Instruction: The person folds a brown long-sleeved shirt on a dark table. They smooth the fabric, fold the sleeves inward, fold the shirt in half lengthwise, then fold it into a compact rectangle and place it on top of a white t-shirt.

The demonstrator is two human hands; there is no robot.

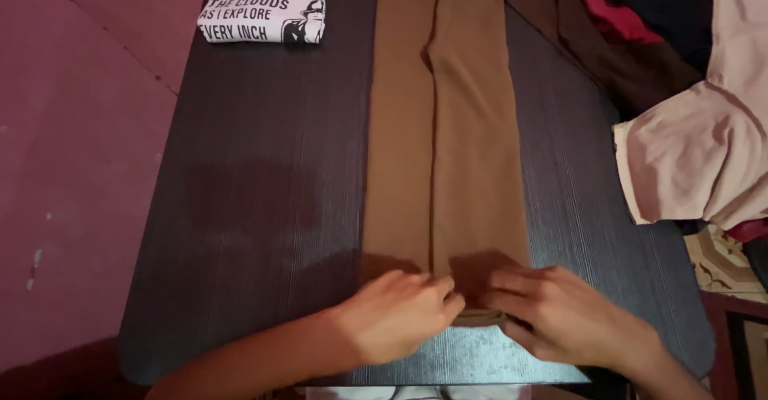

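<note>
A long brown garment (pixel 444 136), folded lengthwise into a narrow strip, lies down the middle of a dark wooden table (pixel 256 208). My left hand (pixel 400 316) and my right hand (pixel 560 316) rest side by side on its near end, fingers curled over the bottom hem. Both hands pinch the cloth at the hem, which looks slightly lifted and bunched between the fingertips.
A folded white printed T-shirt (pixel 264 4) lies at the table's far left corner. A heap of clothes, with a pale pink garment (pixel 704 152) and dark and red pieces (pixel 624 24), hangs over the right edge. Reddish floor (pixel 72 144) lies on the left.
</note>
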